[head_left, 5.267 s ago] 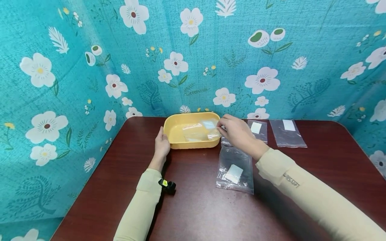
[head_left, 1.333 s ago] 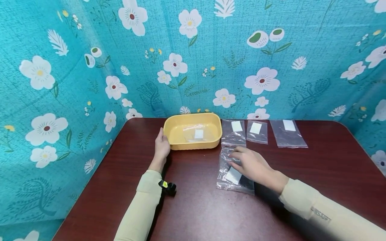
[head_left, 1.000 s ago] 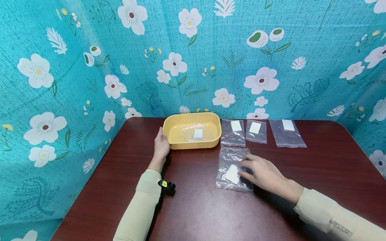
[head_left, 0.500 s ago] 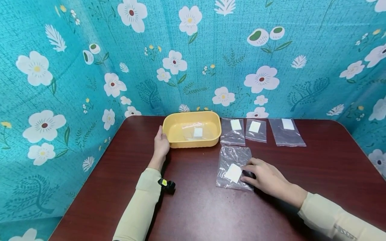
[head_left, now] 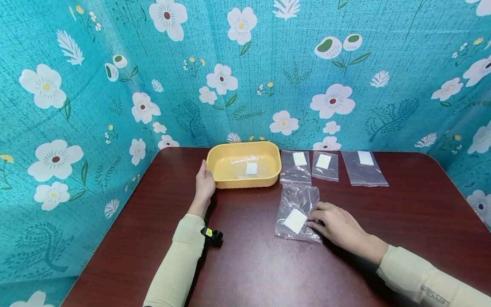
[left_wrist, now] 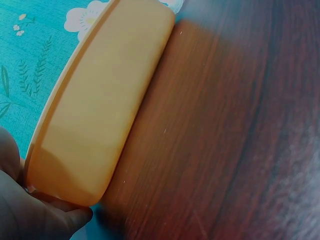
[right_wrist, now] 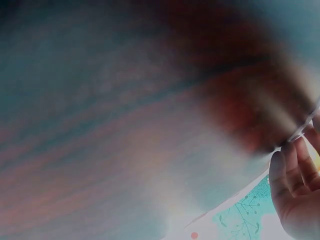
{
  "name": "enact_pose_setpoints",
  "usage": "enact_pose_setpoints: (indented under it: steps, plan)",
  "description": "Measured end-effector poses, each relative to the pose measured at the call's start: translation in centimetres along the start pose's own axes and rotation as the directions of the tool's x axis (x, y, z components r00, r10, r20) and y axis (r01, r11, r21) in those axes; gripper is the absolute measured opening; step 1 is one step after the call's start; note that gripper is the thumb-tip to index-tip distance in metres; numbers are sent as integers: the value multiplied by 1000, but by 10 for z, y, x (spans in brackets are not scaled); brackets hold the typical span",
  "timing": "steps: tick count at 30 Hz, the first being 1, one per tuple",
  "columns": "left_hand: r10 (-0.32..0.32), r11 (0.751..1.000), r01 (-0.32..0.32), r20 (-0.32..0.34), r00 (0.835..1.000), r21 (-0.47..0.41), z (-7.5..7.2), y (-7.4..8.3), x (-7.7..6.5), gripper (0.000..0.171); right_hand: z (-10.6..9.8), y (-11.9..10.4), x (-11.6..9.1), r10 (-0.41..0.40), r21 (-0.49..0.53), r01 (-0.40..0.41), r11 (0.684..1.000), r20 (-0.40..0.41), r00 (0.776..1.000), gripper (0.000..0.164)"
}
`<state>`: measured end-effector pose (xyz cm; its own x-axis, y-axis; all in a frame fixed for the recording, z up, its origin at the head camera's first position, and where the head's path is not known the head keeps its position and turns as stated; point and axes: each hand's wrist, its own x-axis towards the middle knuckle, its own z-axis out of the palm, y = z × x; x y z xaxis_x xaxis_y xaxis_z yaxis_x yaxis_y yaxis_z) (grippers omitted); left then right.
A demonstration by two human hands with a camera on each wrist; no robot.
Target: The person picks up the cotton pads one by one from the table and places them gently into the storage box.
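Note:
In the head view my left hand [head_left: 205, 186] grips the left end of a yellow plastic basin [head_left: 245, 183]. The left wrist view shows the fingers [left_wrist: 65, 220] curled at the basin's corner. Inside it lies a clear bag with a white card [head_left: 251, 168]. Nearer me, a larger clear zip-lock bag [head_left: 294, 197] lies on the table with a white square [head_left: 295, 221] in it. My right hand [head_left: 339, 224] pinches that bag's right edge between thumb and fingertips. In the right wrist view its fingers [right_wrist: 292, 170] are at a thin edge.
Behind the larger bag, three flat clear zip-lock bags with white cards lie in a row: one [head_left: 295, 174] beside the basin, a small one [head_left: 326, 172], and one [head_left: 364, 175] farther right. A flowered curtain [head_left: 245, 85] stands behind the dark wooden table [head_left: 253, 256].
My right hand has let go of a clear bag at the basin, moved toward me and taken the larger bag's right edge. The white square inside has shifted slightly. My left hand has stayed put.

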<state>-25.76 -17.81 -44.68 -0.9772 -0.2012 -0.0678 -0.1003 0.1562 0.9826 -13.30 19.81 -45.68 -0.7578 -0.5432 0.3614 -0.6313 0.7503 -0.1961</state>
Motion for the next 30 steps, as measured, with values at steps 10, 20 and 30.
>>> enact_pose_setpoints:
  steps: [10,20,30]
  plan:
    - [-10,1000,10,3,1000,-19,0,1,-1,54,2,2,0,8,5,-8,1000,1,1000,13]
    - [-21,999,21,5,1000,-29,0,1,-1,54,3,2,0,21,0,-21,1000,14,1000,13]
    - [18,1000,-17,11,1000,-25,0,0,0,54,0,3,-1,2,11,-2,1000,-14,1000,13]
